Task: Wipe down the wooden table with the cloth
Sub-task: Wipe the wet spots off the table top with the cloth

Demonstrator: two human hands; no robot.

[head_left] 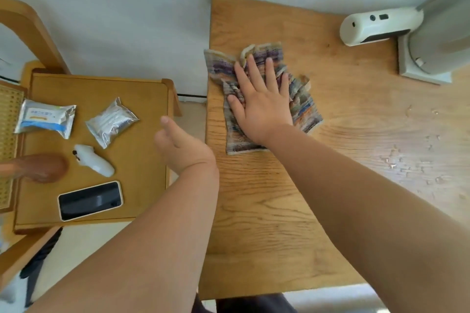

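Flat, right hand (262,101) splayed on cloth (302,107); left hand (183,145) loosely open, hovering.

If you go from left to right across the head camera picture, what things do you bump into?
Wipes packet → silver pouch → left hand → right hand pressing the cloth → white device on the wooden table.

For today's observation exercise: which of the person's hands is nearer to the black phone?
Left. The left hand hovers between the two tables, just right of the phone. The right hand lies flat on the cloth, farther right.
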